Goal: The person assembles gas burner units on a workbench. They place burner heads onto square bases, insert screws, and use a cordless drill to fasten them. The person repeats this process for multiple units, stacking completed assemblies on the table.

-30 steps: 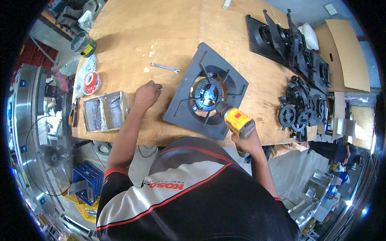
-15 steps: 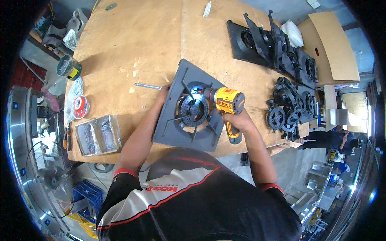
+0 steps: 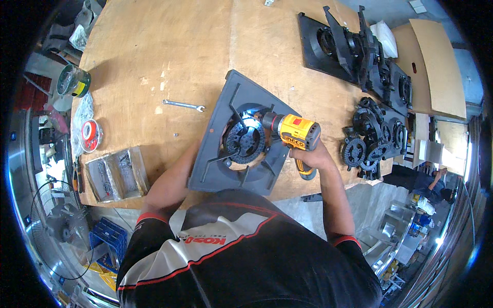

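Observation:
A dark grey square gas burner plate (image 3: pixel 208 151) with raised ribs is held tilted over the table's near edge. In its middle sits a round black burner (image 3: pixel 244 141), lit by the drill's lamp. My right hand (image 3: pixel 312 153) is wrapped round the grip of a yellow and black cordless drill (image 3: pixel 300 132), its chuck reaching over the burner's upper right side. My left forearm (image 3: pixel 172 179) runs behind the plate's left edge; that hand's fingers are hidden there. Left of the plate lies a combination wrench (image 3: pixel 183 106), with a small metal piece (image 3: pixel 176 135) nearby.
More burner plates (image 3: pixel 328 49) stand at the far right, beside a cardboard box (image 3: pixel 436 72). Loose burners (image 3: pixel 367 136) are piled nearer. Along the wooden table's left side are a green tub (image 3: pixel 73 80), red tape (image 3: pixel 90 131), pliers (image 3: pixel 77 177) and a bagged parts packet (image 3: pixel 117 174).
My left hand has slipped from the plate's upper left edge to behind it. The plate has turned slightly, and the drill sits a little farther right. The whole view has shifted slightly.

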